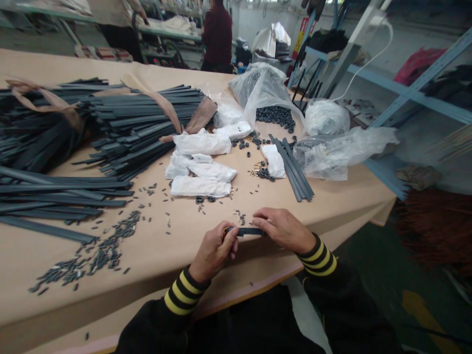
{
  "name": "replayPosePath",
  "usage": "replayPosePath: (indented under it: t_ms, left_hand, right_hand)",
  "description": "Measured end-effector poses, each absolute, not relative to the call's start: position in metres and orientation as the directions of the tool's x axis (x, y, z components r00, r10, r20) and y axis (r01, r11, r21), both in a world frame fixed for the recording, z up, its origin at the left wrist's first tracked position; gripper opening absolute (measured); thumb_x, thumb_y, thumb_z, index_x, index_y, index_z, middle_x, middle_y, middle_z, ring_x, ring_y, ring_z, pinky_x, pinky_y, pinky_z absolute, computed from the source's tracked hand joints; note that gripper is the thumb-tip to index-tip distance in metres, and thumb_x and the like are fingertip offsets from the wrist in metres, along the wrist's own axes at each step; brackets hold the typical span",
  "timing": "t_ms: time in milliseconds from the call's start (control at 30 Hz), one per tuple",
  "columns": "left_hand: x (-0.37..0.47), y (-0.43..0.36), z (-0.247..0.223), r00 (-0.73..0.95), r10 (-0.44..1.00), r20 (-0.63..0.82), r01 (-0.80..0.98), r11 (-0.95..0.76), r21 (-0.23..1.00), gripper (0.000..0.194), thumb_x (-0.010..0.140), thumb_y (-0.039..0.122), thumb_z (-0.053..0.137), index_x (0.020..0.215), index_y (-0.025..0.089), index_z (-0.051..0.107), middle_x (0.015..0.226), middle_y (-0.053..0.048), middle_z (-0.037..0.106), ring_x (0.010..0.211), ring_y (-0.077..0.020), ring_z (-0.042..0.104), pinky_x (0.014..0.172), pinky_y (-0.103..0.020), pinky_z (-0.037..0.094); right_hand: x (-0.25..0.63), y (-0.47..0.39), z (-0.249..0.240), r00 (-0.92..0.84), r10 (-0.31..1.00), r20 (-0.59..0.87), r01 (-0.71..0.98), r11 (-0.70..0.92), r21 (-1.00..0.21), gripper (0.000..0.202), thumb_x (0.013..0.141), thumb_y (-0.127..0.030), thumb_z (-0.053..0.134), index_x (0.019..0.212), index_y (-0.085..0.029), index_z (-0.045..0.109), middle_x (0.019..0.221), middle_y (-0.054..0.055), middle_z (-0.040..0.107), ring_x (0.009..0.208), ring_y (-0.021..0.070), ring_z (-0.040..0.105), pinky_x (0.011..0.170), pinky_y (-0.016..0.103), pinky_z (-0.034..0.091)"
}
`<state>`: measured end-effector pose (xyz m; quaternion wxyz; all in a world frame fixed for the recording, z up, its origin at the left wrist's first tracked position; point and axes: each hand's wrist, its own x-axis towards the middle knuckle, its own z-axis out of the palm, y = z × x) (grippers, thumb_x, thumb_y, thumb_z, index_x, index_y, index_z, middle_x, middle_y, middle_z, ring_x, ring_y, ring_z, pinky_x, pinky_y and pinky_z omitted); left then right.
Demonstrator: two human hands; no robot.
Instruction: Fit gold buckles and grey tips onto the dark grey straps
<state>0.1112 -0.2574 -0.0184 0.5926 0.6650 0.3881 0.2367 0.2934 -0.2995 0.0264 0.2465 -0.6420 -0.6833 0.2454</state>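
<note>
A short dark strap (250, 231) stretches between my two hands over the table's front edge. My left hand (216, 248) pinches its left end, where a bit of gold-coloured metal shows by the fingers. At the other end, my right hand (282, 228) has its thumb and fingers closed on the strap. Just behind the strap lie a few small dark pieces (242, 218). Further back are white paper-wrapped packets (201, 187), some gold buckles (255, 169) with dark loops beside them, and several long dark strips (295, 172).
Bundles of dark strips (136, 123) lie at the left, with loose strips (55, 189) and a pile of small dark pieces (103, 250) nearer. A plastic bag (258, 91) of dark loops stands at the back. Blue shelving (413, 93) is at right; two people are behind the table.
</note>
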Motion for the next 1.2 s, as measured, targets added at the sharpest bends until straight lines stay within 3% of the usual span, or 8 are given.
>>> replayPosePath:
  t_ms: [67,133,333,567,867,967,1100,1200]
  left_hand:
    - [0.111,-0.257,-0.018,0.564,0.813,-0.147,0.244,0.006,0.970,0.021,0.083,0.037,0.041,0.077,0.018,0.046,0.046,0.007,0.049,0.036,-0.0078,0.046,0.039,-0.019,0.038]
    - [0.112,-0.257,-0.018,0.553,0.821,-0.141,0.248,-0.001,0.969,0.021,0.083,0.037,0.041,0.075,0.018,0.046,0.043,0.008,0.048,0.034,-0.0080,0.044,0.038,-0.019,0.037]
    - [0.116,-0.257,-0.021,0.497,0.864,-0.082,0.271,-0.064,0.961,0.022,0.083,0.036,0.043,0.071,0.018,0.046,0.037,0.009,0.045,0.033,-0.0077,0.044,0.041,-0.018,0.038]
    - [0.118,-0.260,-0.029,0.439,0.897,-0.044,0.291,-0.096,0.952,0.022,0.082,0.036,0.046,0.070,0.019,0.049,0.036,0.008,0.045,0.032,-0.0075,0.044,0.040,-0.018,0.037]
    - [0.119,-0.259,-0.023,0.401,0.914,-0.062,0.332,-0.082,0.940,0.024,0.081,0.036,0.047,0.064,0.019,0.048,0.035,0.008,0.046,0.032,-0.0080,0.045,0.039,-0.018,0.036]
    - [0.120,-0.257,-0.020,0.399,0.915,-0.065,0.329,-0.076,0.941,0.023,0.080,0.035,0.048,0.063,0.019,0.048,0.034,0.008,0.045,0.032,-0.0084,0.045,0.039,-0.019,0.036]
    - [0.123,-0.256,-0.016,0.413,0.906,-0.093,0.336,-0.056,0.940,0.025,0.080,0.035,0.047,0.060,0.019,0.047,0.033,0.008,0.045,0.031,-0.0088,0.045,0.038,-0.019,0.035]
    - [0.121,-0.255,-0.015,0.466,0.879,-0.099,0.328,-0.067,0.942,0.025,0.081,0.036,0.046,0.062,0.019,0.047,0.035,0.007,0.047,0.033,-0.0091,0.046,0.041,-0.020,0.036]
  right_hand:
    - [0.297,-0.302,0.024,-0.181,0.969,-0.167,0.748,0.025,-0.663,0.024,0.084,-0.030,0.047,0.073,-0.015,0.063,0.066,0.003,0.064,0.061,0.0126,0.057,0.058,0.023,0.039]
    - [0.298,-0.305,0.021,-0.232,0.940,-0.250,0.710,-0.012,-0.704,0.026,0.084,-0.031,0.047,0.068,-0.014,0.060,0.059,0.001,0.062,0.054,0.0102,0.054,0.053,0.021,0.036]
    - [0.301,-0.311,0.015,-0.078,0.959,-0.272,0.689,-0.146,-0.710,0.031,0.072,-0.044,0.060,0.073,-0.013,0.057,0.057,0.001,0.059,0.050,0.0094,0.050,0.046,0.020,0.033]
    - [0.310,-0.320,0.015,-0.215,0.865,-0.454,0.458,-0.321,-0.829,0.028,0.082,-0.037,0.047,0.067,-0.014,0.051,0.055,0.001,0.060,0.045,0.0077,0.053,0.042,0.016,0.039]
    - [0.262,-0.305,0.016,-0.246,0.938,-0.242,0.500,-0.091,-0.861,0.025,0.085,-0.024,0.040,0.067,-0.014,0.054,0.057,0.000,0.060,0.047,0.0069,0.054,0.051,0.017,0.041]
    - [0.256,-0.305,0.013,-0.146,0.974,-0.172,0.659,-0.034,-0.751,0.022,0.082,-0.027,0.046,0.067,-0.014,0.055,0.061,0.003,0.062,0.056,0.0105,0.055,0.055,0.020,0.038]
    - [0.249,-0.307,0.007,0.037,0.992,-0.121,0.823,-0.099,-0.559,0.025,0.080,-0.034,0.047,0.069,-0.014,0.057,0.063,0.008,0.062,0.058,0.0143,0.054,0.054,0.024,0.032]
    - [0.248,-0.308,0.003,0.066,0.989,-0.130,0.829,-0.126,-0.545,0.026,0.081,-0.033,0.045,0.068,-0.015,0.056,0.061,0.007,0.060,0.055,0.0133,0.052,0.053,0.023,0.030]
